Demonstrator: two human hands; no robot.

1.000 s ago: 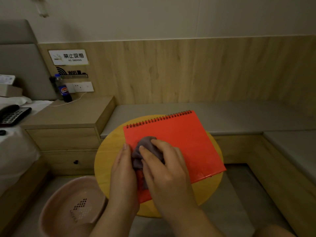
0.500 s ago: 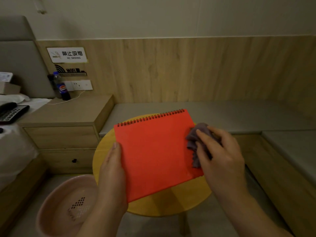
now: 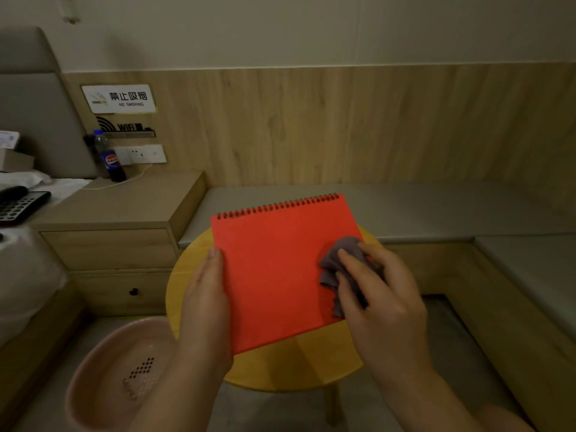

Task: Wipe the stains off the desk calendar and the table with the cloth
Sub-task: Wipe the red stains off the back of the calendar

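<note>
The red spiral-bound desk calendar [image 3: 274, 269] lies on the small round yellow table [image 3: 296, 366], its wire binding at the far edge. My left hand [image 3: 205, 294] rests flat against the calendar's left edge, fingers extended. My right hand [image 3: 380, 297] presses a crumpled grey-purple cloth [image 3: 336, 263] onto the calendar's right side; part of the cloth is hidden under my fingers. No stains can be made out in this dim light.
A pink plastic basin [image 3: 121, 375] sits on the floor at the table's left. A wooden nightstand [image 3: 118, 226] with a cola bottle [image 3: 109, 157] stands at back left. A grey cushioned bench [image 3: 436, 210] runs behind and to the right.
My right hand swept the cloth from the calendar's left part to its right edge, then came slightly back onto the right side. The left hand shifted to the left edge.
</note>
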